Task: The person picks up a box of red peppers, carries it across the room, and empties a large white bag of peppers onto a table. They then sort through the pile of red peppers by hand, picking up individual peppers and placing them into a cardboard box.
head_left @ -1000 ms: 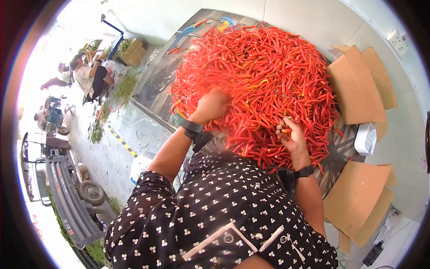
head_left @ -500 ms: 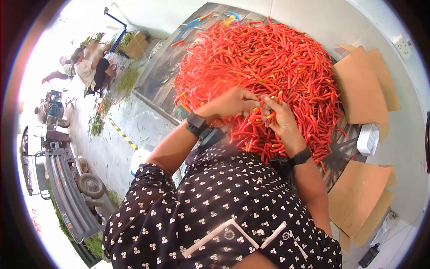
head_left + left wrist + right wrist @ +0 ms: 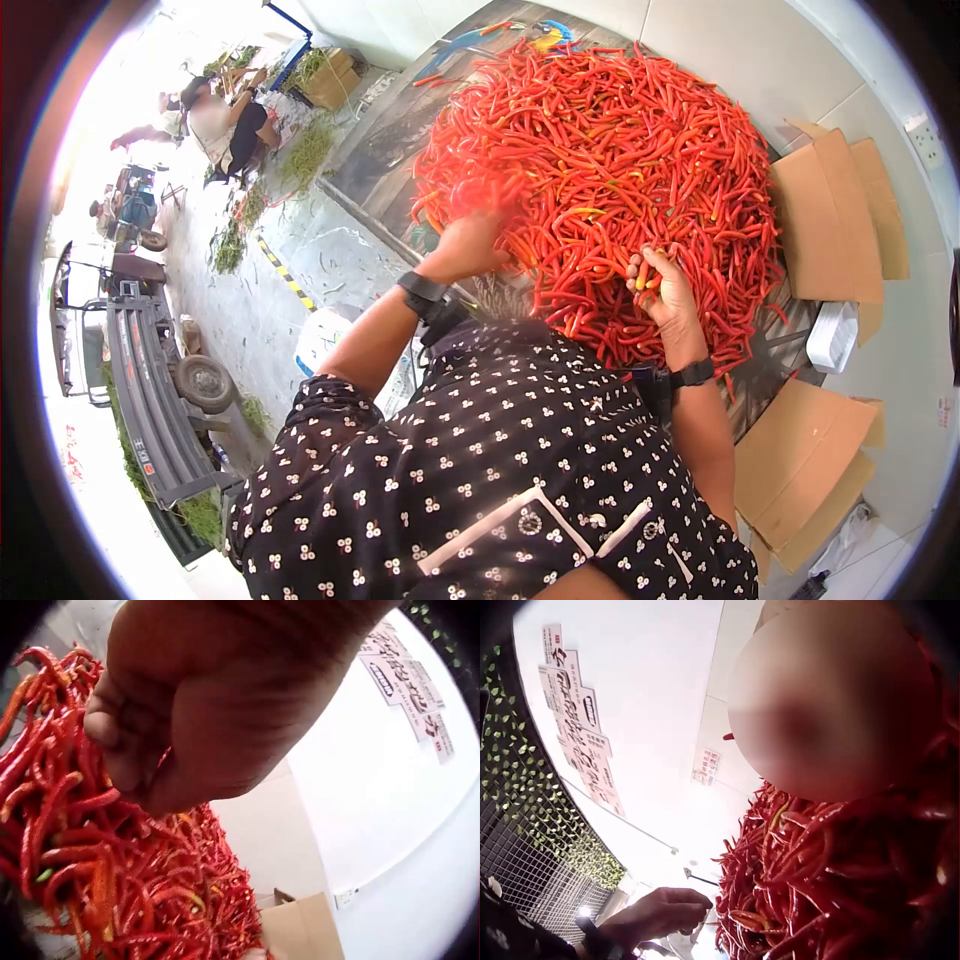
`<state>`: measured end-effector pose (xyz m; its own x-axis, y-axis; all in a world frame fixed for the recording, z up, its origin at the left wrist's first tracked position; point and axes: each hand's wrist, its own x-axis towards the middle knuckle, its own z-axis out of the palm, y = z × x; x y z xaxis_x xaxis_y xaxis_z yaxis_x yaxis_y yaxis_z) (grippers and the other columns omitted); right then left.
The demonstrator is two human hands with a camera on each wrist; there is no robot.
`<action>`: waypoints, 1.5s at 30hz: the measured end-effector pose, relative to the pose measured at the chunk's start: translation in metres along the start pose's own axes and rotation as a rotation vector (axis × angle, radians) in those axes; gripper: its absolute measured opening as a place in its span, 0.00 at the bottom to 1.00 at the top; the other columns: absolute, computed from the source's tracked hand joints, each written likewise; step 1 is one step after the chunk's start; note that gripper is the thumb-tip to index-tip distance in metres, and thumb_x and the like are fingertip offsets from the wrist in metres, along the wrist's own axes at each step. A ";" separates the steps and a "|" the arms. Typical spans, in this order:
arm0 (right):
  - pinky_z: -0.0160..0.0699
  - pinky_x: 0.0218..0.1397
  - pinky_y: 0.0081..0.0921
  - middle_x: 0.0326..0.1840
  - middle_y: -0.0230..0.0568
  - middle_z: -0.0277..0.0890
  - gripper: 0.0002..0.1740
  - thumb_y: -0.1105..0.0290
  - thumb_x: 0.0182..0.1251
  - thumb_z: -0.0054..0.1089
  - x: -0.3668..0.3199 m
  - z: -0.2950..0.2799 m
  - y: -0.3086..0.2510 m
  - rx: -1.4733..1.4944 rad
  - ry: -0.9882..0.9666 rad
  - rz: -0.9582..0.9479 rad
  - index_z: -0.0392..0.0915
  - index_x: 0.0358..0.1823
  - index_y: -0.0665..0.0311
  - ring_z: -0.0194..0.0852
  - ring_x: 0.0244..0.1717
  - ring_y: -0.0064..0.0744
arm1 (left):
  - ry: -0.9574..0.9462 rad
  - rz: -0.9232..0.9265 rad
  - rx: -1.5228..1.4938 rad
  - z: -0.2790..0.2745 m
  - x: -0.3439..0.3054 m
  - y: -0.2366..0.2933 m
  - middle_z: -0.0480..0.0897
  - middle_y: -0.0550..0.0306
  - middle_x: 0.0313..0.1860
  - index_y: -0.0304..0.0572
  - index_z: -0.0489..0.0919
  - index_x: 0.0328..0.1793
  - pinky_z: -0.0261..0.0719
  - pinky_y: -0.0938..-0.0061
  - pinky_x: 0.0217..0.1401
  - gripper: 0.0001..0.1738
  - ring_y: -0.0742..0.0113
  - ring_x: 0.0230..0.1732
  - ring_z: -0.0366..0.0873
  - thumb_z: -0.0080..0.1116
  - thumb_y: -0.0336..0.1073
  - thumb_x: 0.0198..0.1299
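Note:
A big heap of red chili peppers (image 3: pixel 640 180), a few of them orange or yellowish, covers much of the table. My right hand (image 3: pixel 668 295) is over its near right part, palm up, fingers curled around a few orange-yellow chili peppers (image 3: pixel 645 282). At the left edge of the heap is my left hand (image 3: pixel 468 248), bent down toward the chilies. In the left wrist view its fingers (image 3: pixel 124 742) curl in toward the thumb, with a speck of red between them; I cannot tell if a chili is held. A blurred patch hides much of the right wrist view.
Bare wooden tabletop (image 3: pixel 385 150) shows at the left. Open cardboard boxes (image 3: pixel 825 215) and a white plastic tray (image 3: pixel 832 337) stand to the right, by the wall. Left on the floor are green stalks (image 3: pixel 305 160), a seated person (image 3: pixel 230 125) and a grey cargo vehicle (image 3: pixel 160 400).
My left hand reached across to my right hand half a second ago and has returned to the heap's left edge. The right hand has moved slightly down and right, still holding chilies.

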<state>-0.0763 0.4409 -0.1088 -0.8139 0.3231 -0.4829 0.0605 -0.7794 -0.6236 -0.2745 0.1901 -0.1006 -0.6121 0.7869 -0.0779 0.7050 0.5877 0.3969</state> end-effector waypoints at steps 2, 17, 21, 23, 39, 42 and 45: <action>0.80 0.27 0.29 0.28 0.36 0.77 0.04 0.69 0.64 0.56 -0.001 -0.001 0.001 -0.006 -0.004 0.008 0.75 0.35 0.61 0.79 0.29 0.31 | 0.016 -0.018 -0.015 0.009 0.003 0.012 0.77 0.41 0.44 0.42 0.71 0.56 0.75 0.59 0.46 0.29 0.45 0.45 0.76 0.60 0.36 0.44; 0.75 0.27 0.26 0.29 0.38 0.75 0.04 0.71 0.64 0.55 -0.019 0.005 -0.016 0.153 -0.028 -0.024 0.73 0.36 0.62 0.76 0.28 0.31 | -0.375 -0.061 -1.364 -0.023 0.072 0.090 0.82 0.54 0.39 0.32 0.71 0.53 0.73 0.85 0.26 0.14 0.79 0.26 0.77 0.43 0.34 0.68; 0.75 0.29 0.28 0.29 0.38 0.75 0.04 0.71 0.62 0.57 -0.019 0.009 -0.018 0.157 -0.018 -0.008 0.73 0.37 0.59 0.75 0.30 0.33 | -0.566 -0.039 -1.590 -0.022 0.072 0.095 0.81 0.49 0.43 0.33 0.68 0.58 0.76 0.84 0.29 0.15 0.77 0.27 0.77 0.39 0.32 0.69; 0.74 0.28 0.29 0.28 0.36 0.74 0.04 0.71 0.62 0.57 -0.019 0.016 -0.019 0.140 -0.015 -0.024 0.73 0.37 0.57 0.75 0.29 0.32 | -0.596 -0.044 -1.613 -0.021 0.072 0.098 0.81 0.47 0.44 0.34 0.68 0.59 0.76 0.83 0.30 0.16 0.76 0.27 0.77 0.39 0.31 0.69; 0.69 0.20 0.20 0.24 0.30 0.69 0.06 0.67 0.63 0.57 -0.017 0.021 -0.024 0.143 -0.004 -0.128 0.74 0.37 0.60 0.71 0.25 0.24 | -0.047 0.465 -0.750 0.007 0.094 0.141 0.76 0.59 0.34 0.38 0.78 0.39 0.74 0.78 0.37 0.06 0.73 0.32 0.74 0.57 0.29 0.56; 0.61 0.14 0.16 0.21 0.30 0.67 0.05 0.73 0.61 0.59 -0.035 0.023 -0.059 -0.059 0.223 -0.375 0.70 0.34 0.59 0.65 0.15 0.21 | 0.029 0.501 -0.635 0.002 0.103 0.148 0.76 0.50 0.32 0.38 0.76 0.37 0.73 0.68 0.40 0.08 0.55 0.36 0.75 0.57 0.29 0.50; 0.58 0.13 0.16 0.15 0.29 0.64 0.08 0.71 0.62 0.58 -0.064 0.034 -0.123 -0.318 0.313 -0.670 0.68 0.32 0.62 0.60 0.13 0.17 | 0.097 0.533 -0.522 -0.001 0.126 0.146 0.77 0.49 0.34 0.40 0.77 0.40 0.74 0.65 0.42 0.11 0.52 0.39 0.75 0.57 0.31 0.48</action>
<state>-0.0513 0.4981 0.0195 -0.5386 0.8401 -0.0642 -0.1832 -0.1912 -0.9643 -0.2488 0.3745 -0.0520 -0.2813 0.9057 0.3171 0.6678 -0.0525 0.7425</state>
